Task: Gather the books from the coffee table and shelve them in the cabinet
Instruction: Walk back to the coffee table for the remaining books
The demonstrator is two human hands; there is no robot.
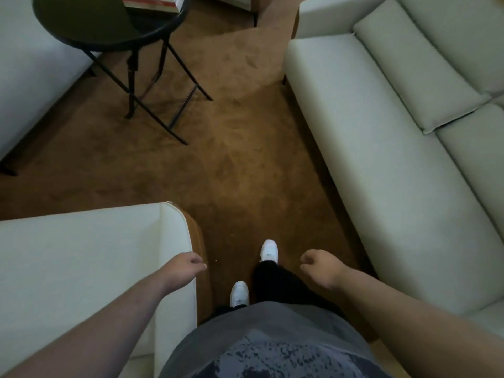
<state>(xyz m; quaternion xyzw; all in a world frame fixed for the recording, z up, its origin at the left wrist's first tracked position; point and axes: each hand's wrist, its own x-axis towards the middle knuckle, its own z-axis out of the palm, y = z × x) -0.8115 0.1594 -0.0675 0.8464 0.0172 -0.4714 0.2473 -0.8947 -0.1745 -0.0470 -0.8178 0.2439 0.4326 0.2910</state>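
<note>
Your left hand's fingers (pixel 200 266) hang in a loose curl and hold nothing. The left hand (pixel 188 264), at 7 o'clock in the view, sits at the rounded corner of a cream armchair (pixel 95 255). The armchair is smooth-skinned, with a brown band down its edge; you cannot tell whether the hand touches it. Your right hand (pixel 319 266), at 5 o'clock, is empty too, with its fingers bent softly inward above the carpet (pixel 231 159). Both bare forearms reach forward and down.

Between the hands, two white shoes (pixel 269 251) stand on the brown, short-piled, mottled carpet. A long pale sofa (pixel 381 132) with smooth, boxy cushions runs from 1 to 4 o'clock.

The books (pixel 152 2) lie at 11 o'clock, well apart from both hands. They form a flat stack with red and white edges, cut off by the top of the view. They rest on a round black coffee table (pixel 109 36) with a glossy top and thin crossed legs. The way there runs over carpet, between the armchair corner and the sofa.
</note>
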